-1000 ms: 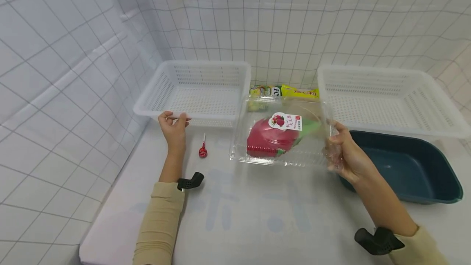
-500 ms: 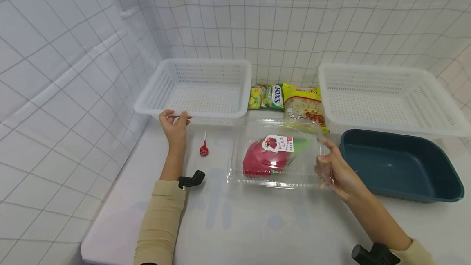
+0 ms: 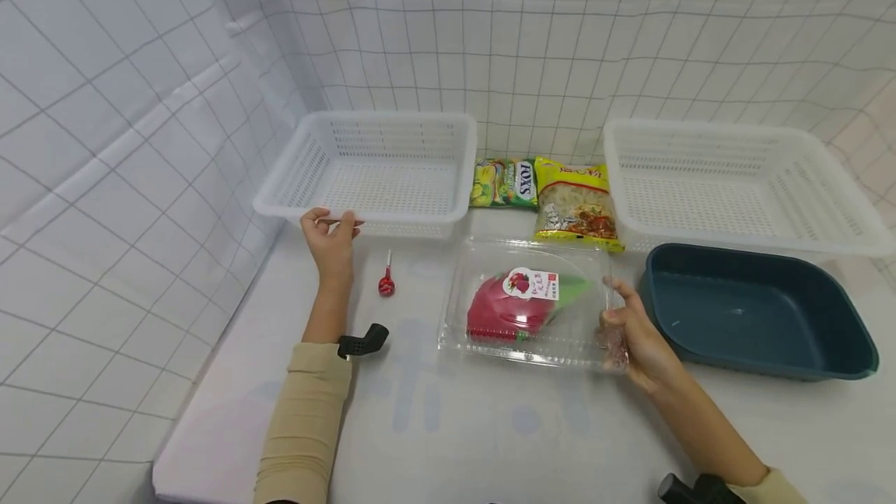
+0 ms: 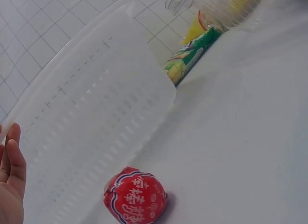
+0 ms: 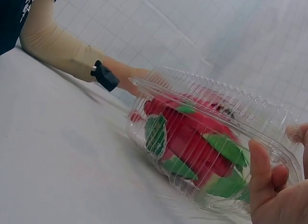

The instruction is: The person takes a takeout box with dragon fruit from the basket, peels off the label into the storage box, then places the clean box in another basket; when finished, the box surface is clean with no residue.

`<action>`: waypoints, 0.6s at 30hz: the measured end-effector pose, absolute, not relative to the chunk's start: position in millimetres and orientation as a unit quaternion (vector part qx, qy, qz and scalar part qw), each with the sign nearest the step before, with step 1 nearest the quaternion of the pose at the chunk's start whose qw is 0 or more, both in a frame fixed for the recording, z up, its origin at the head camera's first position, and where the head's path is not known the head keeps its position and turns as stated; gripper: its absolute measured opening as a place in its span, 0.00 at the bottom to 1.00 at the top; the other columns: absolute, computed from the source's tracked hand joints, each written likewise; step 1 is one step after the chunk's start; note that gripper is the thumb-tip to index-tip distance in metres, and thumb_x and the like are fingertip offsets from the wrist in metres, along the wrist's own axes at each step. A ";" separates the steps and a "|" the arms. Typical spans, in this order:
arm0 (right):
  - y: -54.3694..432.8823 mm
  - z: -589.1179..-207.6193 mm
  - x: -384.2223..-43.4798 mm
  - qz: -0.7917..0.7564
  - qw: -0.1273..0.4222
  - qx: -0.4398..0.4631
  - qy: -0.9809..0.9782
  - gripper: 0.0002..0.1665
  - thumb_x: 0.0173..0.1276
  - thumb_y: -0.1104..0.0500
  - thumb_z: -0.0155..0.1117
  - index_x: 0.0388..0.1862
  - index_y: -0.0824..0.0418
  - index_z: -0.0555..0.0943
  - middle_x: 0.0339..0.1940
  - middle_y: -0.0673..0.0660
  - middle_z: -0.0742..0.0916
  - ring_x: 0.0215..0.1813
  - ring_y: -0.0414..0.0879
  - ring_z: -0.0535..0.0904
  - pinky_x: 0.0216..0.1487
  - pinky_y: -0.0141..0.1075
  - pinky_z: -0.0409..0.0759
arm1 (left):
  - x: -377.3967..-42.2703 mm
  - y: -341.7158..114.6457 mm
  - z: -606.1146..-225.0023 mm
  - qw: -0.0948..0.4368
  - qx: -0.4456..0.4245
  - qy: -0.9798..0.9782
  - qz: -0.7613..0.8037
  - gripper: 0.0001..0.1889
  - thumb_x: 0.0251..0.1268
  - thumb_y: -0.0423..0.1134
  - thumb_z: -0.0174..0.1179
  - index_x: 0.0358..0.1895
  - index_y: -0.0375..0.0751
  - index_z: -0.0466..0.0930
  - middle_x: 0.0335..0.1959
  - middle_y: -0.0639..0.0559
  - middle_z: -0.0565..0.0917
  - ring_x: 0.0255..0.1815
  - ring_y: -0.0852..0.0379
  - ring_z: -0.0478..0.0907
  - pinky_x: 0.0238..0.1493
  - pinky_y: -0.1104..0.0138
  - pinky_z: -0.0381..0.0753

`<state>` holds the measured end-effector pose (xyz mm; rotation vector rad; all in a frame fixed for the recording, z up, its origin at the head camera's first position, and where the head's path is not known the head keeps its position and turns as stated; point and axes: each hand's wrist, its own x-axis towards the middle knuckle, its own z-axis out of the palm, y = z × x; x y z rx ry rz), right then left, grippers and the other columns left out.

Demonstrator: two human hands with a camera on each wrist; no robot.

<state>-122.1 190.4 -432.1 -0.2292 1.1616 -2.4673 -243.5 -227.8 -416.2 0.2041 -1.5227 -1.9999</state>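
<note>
My left hand (image 3: 330,249) pinches the front rim of the left white basket (image 3: 378,218), thumb and fingers at its edge. A red wrapped lollipop (image 3: 386,285) lies on the table just right of that forearm; its printed wrapper shows large in the left wrist view. My right hand (image 3: 640,339) grips the right end of a clear plastic clamshell box (image 3: 588,333). Inside the box is a red and green dragon fruit (image 3: 507,309) under a white label. In the right wrist view the clamshell's lid is down and its underside sits close over the table.
Behind the box lie a green FOX'S candy bag (image 3: 505,183) and a yellow food packet (image 3: 577,204). Another white basket (image 3: 742,243) stands at the back right, with a dark teal basin (image 3: 763,317) in front of it. Grid-patterned cloth (image 3: 546,37) walls the back and left.
My right hand has brought the clamshell box with the dragon fruit nearer and lower, uncovering the two bags behind it. My left hand has stayed on the basket rim.
</note>
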 end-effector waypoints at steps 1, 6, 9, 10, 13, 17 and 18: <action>190.5 -433.1 -122.3 -0.881 0.199 -0.080 0.421 0.31 0.71 0.71 0.39 0.65 0.47 0.45 0.19 0.47 0.76 0.18 0.34 0.72 0.16 0.29 0.77 | -243.8 -228.1 -416.0 0.302 0.080 -0.576 -0.755 0.17 0.66 0.25 0.57 0.45 0.43 0.57 0.36 0.46 0.72 0.26 0.61 0.81 0.33 0.73 0.79; 192.1 -437.0 -122.3 -0.872 0.197 -0.072 0.442 0.32 0.71 0.72 0.40 0.66 0.47 0.46 0.19 0.47 0.76 0.17 0.34 0.72 0.16 0.29 0.77 | -242.3 -231.0 -412.5 0.265 0.106 -0.603 -0.745 0.17 0.68 0.29 0.57 0.46 0.45 0.57 0.38 0.47 0.72 0.29 0.61 0.81 0.37 0.72 0.79; 192.5 -438.0 -121.1 -0.867 0.197 -0.069 0.452 0.32 0.72 0.71 0.41 0.66 0.46 0.48 0.19 0.47 0.76 0.18 0.34 0.73 0.18 0.30 0.78 | -237.9 -233.5 -408.6 0.237 0.123 -0.635 -0.725 0.17 0.70 0.34 0.57 0.49 0.46 0.56 0.38 0.48 0.70 0.31 0.61 0.82 0.41 0.71 0.79; 192.9 -438.2 -120.2 -0.864 0.194 -0.066 0.461 0.31 0.72 0.70 0.42 0.66 0.46 0.50 0.19 0.46 0.76 0.17 0.33 0.72 0.18 0.30 0.78 | -236.7 -233.5 -407.8 0.231 0.128 -0.643 -0.719 0.18 0.70 0.35 0.58 0.49 0.47 0.55 0.38 0.48 0.70 0.31 0.61 0.82 0.42 0.71 0.79; 193.0 -437.8 -118.1 -0.849 0.184 -0.049 0.493 0.28 0.73 0.69 0.44 0.64 0.44 0.55 0.19 0.46 0.75 0.17 0.33 0.72 0.19 0.30 0.79 | -230.9 -232.8 -406.9 0.225 0.142 -0.650 -0.712 0.20 0.69 0.38 0.60 0.51 0.49 0.55 0.38 0.48 0.69 0.31 0.59 0.82 0.44 0.70 0.78; 192.1 -434.6 -116.4 -0.817 0.161 -0.004 0.554 0.24 0.72 0.67 0.47 0.61 0.45 0.60 0.20 0.46 0.72 0.17 0.32 0.69 0.18 0.30 0.79 | -221.5 -225.7 -412.1 0.215 0.144 -0.656 -0.709 0.23 0.67 0.40 0.62 0.52 0.48 0.54 0.38 0.48 0.70 0.31 0.58 0.82 0.43 0.70 0.77; 192.0 -433.6 -115.9 -0.807 0.154 0.008 0.570 0.24 0.72 0.66 0.47 0.61 0.46 0.60 0.20 0.46 0.72 0.18 0.32 0.68 0.18 0.30 0.78 | -218.6 -221.9 -413.9 0.205 0.140 -0.664 -0.705 0.23 0.67 0.40 0.62 0.52 0.47 0.54 0.38 0.48 0.70 0.31 0.58 0.82 0.42 0.70 0.78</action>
